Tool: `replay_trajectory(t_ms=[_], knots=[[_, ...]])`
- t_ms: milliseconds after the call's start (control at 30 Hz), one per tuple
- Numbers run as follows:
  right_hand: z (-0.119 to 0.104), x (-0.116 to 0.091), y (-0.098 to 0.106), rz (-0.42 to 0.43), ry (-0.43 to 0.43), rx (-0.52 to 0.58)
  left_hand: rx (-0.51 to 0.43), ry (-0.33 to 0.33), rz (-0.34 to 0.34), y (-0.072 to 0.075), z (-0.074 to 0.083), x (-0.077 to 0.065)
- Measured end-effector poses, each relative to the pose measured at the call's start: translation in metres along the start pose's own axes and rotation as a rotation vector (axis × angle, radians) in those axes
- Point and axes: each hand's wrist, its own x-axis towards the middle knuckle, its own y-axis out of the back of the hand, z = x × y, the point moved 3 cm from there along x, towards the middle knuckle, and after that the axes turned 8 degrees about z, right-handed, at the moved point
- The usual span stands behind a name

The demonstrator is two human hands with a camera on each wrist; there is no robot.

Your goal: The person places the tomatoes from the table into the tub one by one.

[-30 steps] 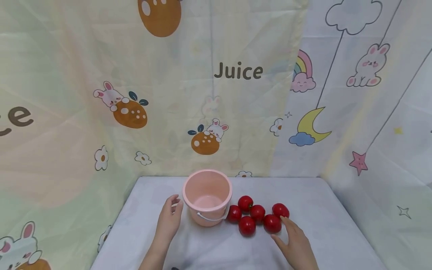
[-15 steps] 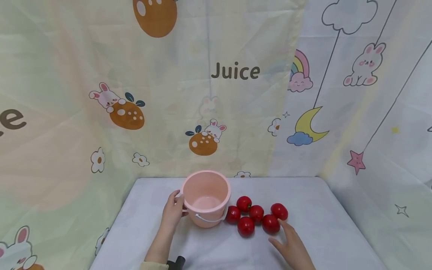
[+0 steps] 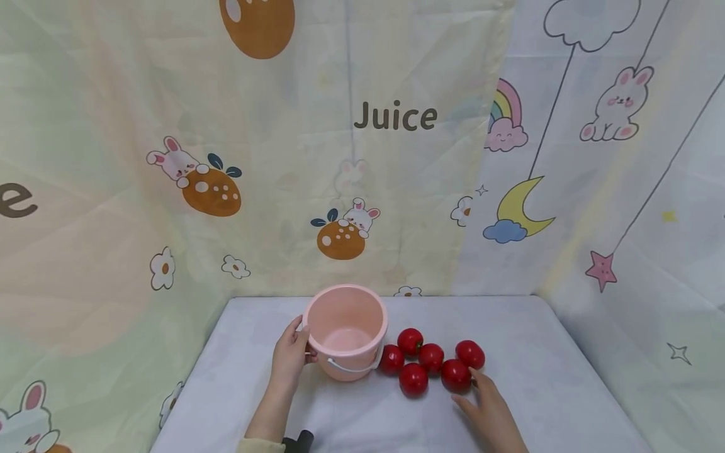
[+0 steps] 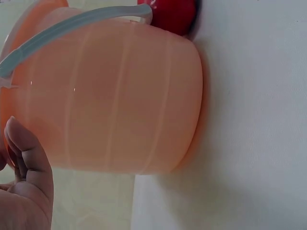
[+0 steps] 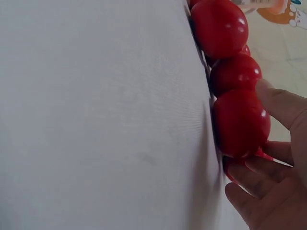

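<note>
A pink plastic bucket (image 3: 347, 368) with a pale handle (image 4: 81, 23) stands upright on the white table. My left hand (image 3: 290, 358) pinches the left side of its rim, thumb on the near side and fingers partly hidden behind. Several round, glossy red fruits, tomato-like, lie to the bucket's right. Around the front right fruit (image 3: 455, 375) is my right hand (image 3: 488, 408), its thumb and fingers spread apart. In the right wrist view that fruit (image 5: 240, 123) sits between the thumb and the fingers; whether they press on it I cannot tell.
Another red fruit (image 3: 470, 354) lies just behind, by my right fingers. A fruit (image 3: 392, 360) sits against or very near the bucket. Printed curtains (image 3: 396, 251) rise behind and beside the table (image 3: 544, 352). A dark object (image 3: 299, 441) shows by my left forearm.
My left hand has moved right onto the bucket's rim and taken hold of it. My right hand has shifted slightly closer around the front right fruit. Bucket and fruits stay in place.
</note>
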Motion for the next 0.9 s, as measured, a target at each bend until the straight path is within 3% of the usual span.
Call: replay_trajectory(t_ms=[367,900], knots=[[0.001,0.017,-0.010,0.004,-0.093,0.045,-0.020,0.006,-0.008,0.000,-0.003,0.003],[0.000,0.019,-0.014,0.059,-0.104,0.013,-0.024,-0.005,-0.009,0.000,-0.004,0.001]])
